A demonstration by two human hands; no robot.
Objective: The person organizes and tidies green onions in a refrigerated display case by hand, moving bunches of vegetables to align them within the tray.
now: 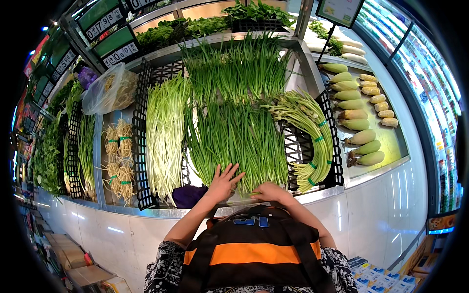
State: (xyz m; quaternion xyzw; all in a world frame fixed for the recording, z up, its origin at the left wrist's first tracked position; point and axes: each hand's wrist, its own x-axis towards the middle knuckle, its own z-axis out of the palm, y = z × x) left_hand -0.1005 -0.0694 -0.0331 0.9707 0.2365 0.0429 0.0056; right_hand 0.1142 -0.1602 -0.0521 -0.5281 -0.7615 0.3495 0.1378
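Observation:
In front of me, long green garlic chives (234,143) lie in a dense row on a metal display counter. My left hand (221,186) rests at their cut ends near the counter's front edge, fingers spread. Just to its right, my right hand (270,192) has its fingers curled, with a short green stalk (254,193) sticking out of them. A dark purple cloth (188,196) is bunched left of my left wrist. Pale yellow chives (166,135) lie left of the green ones. Banded garlic scapes (324,143) curve along the right side.
A second row of chives (234,69) lies behind. Black plastic lattice dividers (141,135) flank the greens. Tied root bundles (119,157) and a plastic bag of roots (110,89) are on the left. Corn ears (346,95) line the right counter. A black-and-orange apron (253,252) covers my front.

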